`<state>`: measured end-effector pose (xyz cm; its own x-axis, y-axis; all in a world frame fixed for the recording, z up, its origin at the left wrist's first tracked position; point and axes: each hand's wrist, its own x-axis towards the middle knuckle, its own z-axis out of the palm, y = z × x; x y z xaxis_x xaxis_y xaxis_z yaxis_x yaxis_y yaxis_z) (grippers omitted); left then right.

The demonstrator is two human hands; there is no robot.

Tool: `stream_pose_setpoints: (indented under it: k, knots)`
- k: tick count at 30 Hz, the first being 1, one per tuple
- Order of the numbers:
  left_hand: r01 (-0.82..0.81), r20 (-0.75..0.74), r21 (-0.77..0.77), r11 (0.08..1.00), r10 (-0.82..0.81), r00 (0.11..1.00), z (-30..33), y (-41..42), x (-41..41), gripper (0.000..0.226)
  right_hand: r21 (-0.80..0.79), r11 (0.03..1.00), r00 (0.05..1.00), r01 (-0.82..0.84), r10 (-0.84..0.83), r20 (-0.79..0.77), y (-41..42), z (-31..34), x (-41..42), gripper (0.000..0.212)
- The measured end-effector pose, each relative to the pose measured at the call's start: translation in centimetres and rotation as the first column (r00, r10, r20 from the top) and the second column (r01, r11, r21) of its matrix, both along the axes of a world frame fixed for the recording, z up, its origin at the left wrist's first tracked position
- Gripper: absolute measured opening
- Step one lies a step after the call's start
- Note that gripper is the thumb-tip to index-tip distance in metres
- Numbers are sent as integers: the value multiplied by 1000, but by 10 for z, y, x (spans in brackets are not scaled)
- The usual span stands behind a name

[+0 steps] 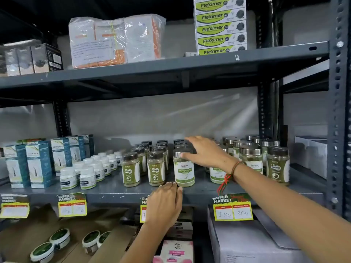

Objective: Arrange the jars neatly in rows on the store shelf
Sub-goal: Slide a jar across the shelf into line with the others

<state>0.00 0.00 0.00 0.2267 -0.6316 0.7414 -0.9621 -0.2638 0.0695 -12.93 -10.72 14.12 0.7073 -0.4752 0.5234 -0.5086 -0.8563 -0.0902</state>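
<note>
Jars of green powder stand in rows on the grey middle shelf (114, 192). A silver-lidded jar with a white label (183, 171) stands at the front of the third row. My right hand (205, 151) rests on its lid, thumb against the lid's side, fingers spread over the dark-lidded jars (180, 143) behind. My left hand (165, 202) lies flat against the shelf's front edge, fingertips touching that jar's base. Two rows of dark-lidded jars (155, 168) stand to the left. More silver-lidded jars (250, 156) cluster loosely at the right.
Small white bottles (87, 175) and blue boxes (39, 164) fill the shelf's left part. Price tags (232, 207) hang from the edge. The upper shelf holds wrapped boxes (114, 40) and stacked green cartons (220, 27). Cardboard boxes and round tubs (58, 239) sit below. A steel upright (340, 111) stands at right.
</note>
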Motion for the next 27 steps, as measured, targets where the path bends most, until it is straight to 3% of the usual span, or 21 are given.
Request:
stream_pose_setpoints:
  k: [6,16,27]
  knots:
    - [61,-33,-58,996,-63,997,-14,-12,5,44,58,997,992,45,-38,-116,-8,-9,21,73]
    - [22,-29,-118,993,-26,999,-19,-14,2,43,108,993,999,43,-44,9,-13,-16,26,71]
    - [3,-3,-80,997,-3,1000,-15,-7,-3,35,31,997,988,67,-71,137,17,3,-18,67]
